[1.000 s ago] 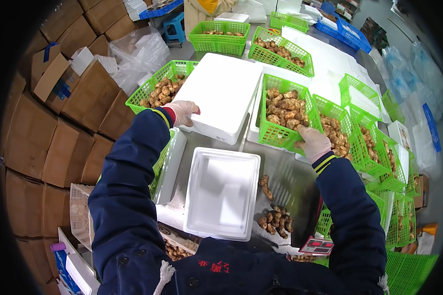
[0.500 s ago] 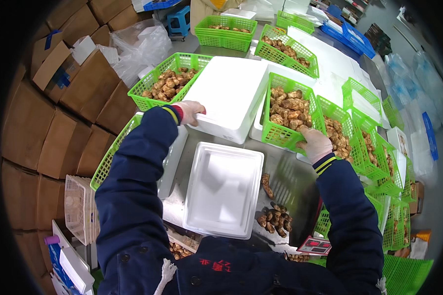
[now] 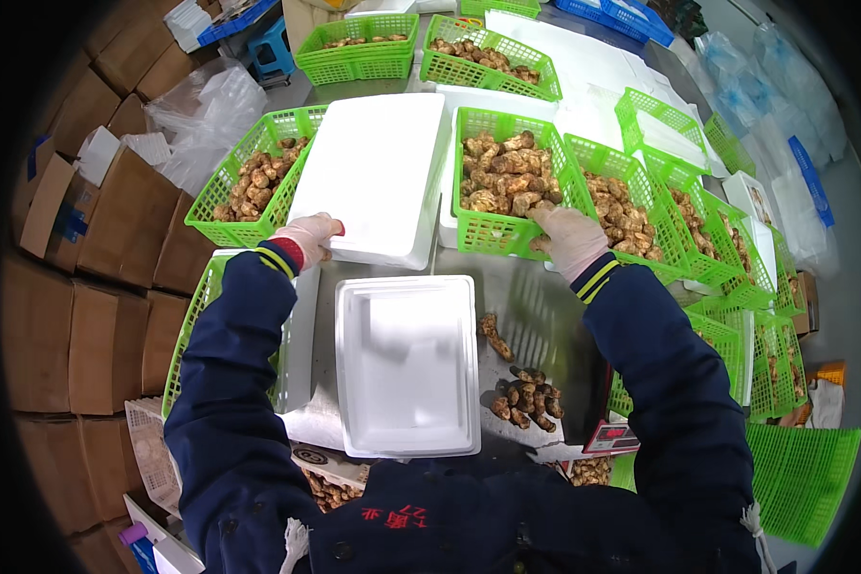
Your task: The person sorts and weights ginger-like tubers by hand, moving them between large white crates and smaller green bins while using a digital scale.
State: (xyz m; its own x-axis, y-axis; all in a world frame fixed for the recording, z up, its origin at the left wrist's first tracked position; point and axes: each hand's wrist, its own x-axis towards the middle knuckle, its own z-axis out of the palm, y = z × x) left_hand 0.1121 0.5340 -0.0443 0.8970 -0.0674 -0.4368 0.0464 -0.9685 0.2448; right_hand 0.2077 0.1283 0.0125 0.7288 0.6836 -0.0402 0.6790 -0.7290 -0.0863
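Observation:
Both my hands wear pale thin gloves. At the near left corner of a white foam box (image 3: pixel 371 172), my left hand (image 3: pixel 308 236) is closed on its edge. Its fingers point right, and the underside of the grip is hidden. My right hand (image 3: pixel 572 239) grips the near rim of a green plastic basket (image 3: pixel 488 234) heaped with brown, knobbly mushrooms (image 3: pixel 515 172). Between my forearms lies an empty white foam tray (image 3: pixel 407 373) on the metal table. Right of it are one loose mushroom (image 3: pixel 493 337) and a small pile of mushrooms (image 3: pixel 529 399).
More green baskets of mushrooms stand to the left (image 3: pixel 249 182), at the back (image 3: pixel 354 57) and in a row on the right (image 3: pixel 631 210). A scale with a red display (image 3: pixel 610 437) sits near my right forearm. Stacked cardboard boxes (image 3: pixel 115 239) line the left side.
The whole view has shifted, moving most things left in the picture. My left hand has moved left along the foam box's near edge to its corner. My right hand stays on the basket rim.

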